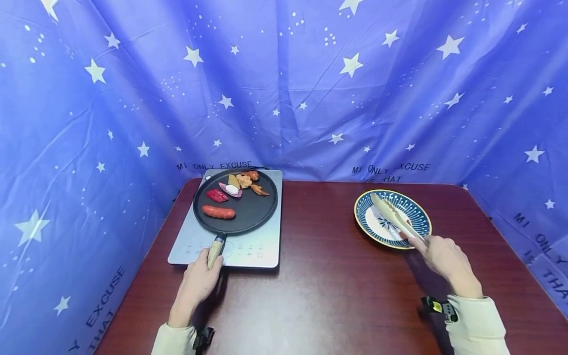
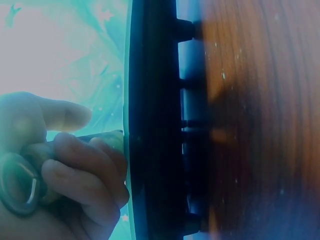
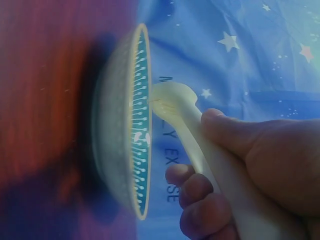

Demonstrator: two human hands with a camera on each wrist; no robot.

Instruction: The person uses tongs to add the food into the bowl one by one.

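My left hand [image 1: 198, 280] grips the wooden handle [image 1: 215, 252] of a black frying pan [image 1: 250, 212], fingers curled round it near the metal hanging ring [image 2: 19, 184]. In the pan lie a sausage [image 1: 219, 212], a red scored piece [image 1: 216, 195], a purple and white piece [image 1: 231, 190] and several tan and orange-brown pieces towards the far rim. My right hand [image 1: 448, 259] holds cream-coloured tongs [image 1: 392, 214], thumb on one arm and fingers round the other. The tips of the tongs are over a blue-patterned plate [image 1: 365, 224] with a yellow rim.
Under the pan is a silver induction cooker [image 1: 266, 246] at the back left of the dark red-brown table [image 1: 328, 276]. A blue curtain [image 1: 284, 98] with white stars hangs behind the table and along both sides. Each wrist wears a black strap.
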